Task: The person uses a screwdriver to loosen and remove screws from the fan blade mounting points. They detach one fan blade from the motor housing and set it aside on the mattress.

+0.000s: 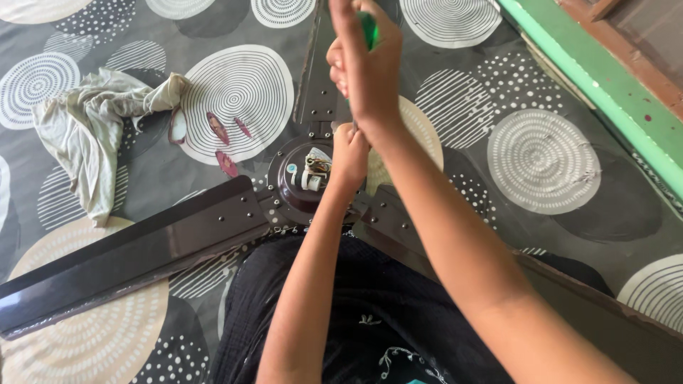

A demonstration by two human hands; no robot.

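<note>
Dark-clothed lap nearest; beyond it, left hand point(350, 153) closed around a screwdriver shaft at the brown ceiling fan hub point(302, 181), right hand point(366, 67) gripping its green handle point(368, 28). Risk: tip slipping off, gouging fingers

You're in a home, seated on a grey floor covering with cream circle patterns point(548, 160), a green-painted wooden door sill point(605, 85) beside you.

Crumpled cloth point(92, 128) on patterned mat point(544, 160)
</note>
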